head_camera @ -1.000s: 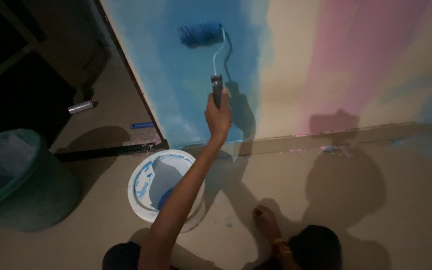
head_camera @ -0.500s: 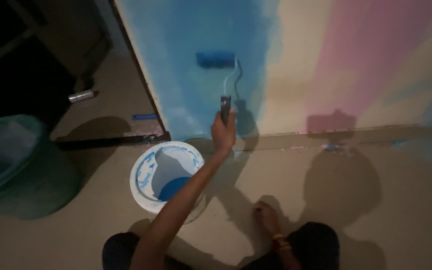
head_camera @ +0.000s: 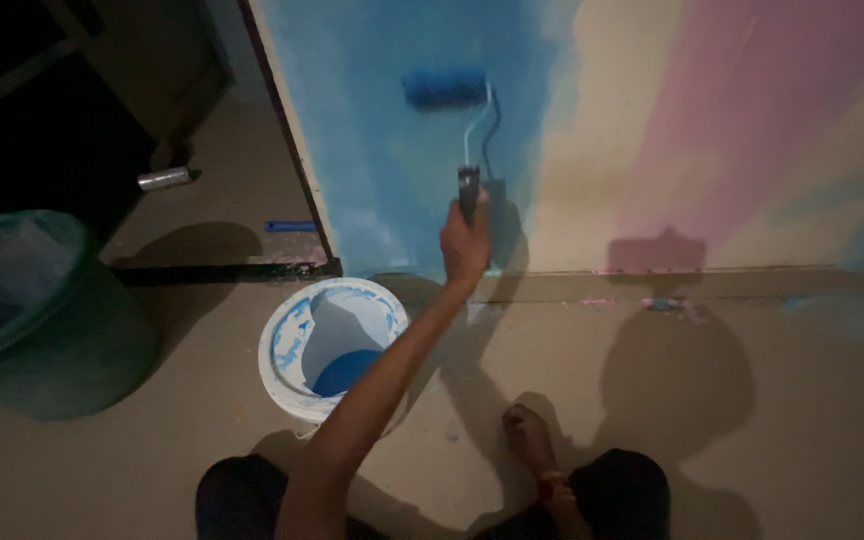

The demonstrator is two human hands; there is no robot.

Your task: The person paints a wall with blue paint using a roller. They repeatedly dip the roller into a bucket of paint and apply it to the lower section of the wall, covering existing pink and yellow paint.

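My left hand [head_camera: 466,243] is stretched out to the wall and grips the handle of a paint roller [head_camera: 444,88]. Its blue sleeve is pressed against the blue-painted part of the wall [head_camera: 382,150]. Below my forearm stands a white paint bucket [head_camera: 287,345] with blue paint in its bottom. My right hand [head_camera: 526,428] rests on the floor between my knees, fingers curled, holding nothing; a band sits on its wrist.
A green bin [head_camera: 37,320] stands at the left. A dark door threshold [head_camera: 222,270] runs along the wall's edge, with a small metal cylinder [head_camera: 164,179] lying beyond it. The wall to the right is cream and pink [head_camera: 742,110]. Paint flecks dot the floor near the skirting.
The roller rolled down the blue patch, then a little back up and to the right. My right hand stayed on the floor.
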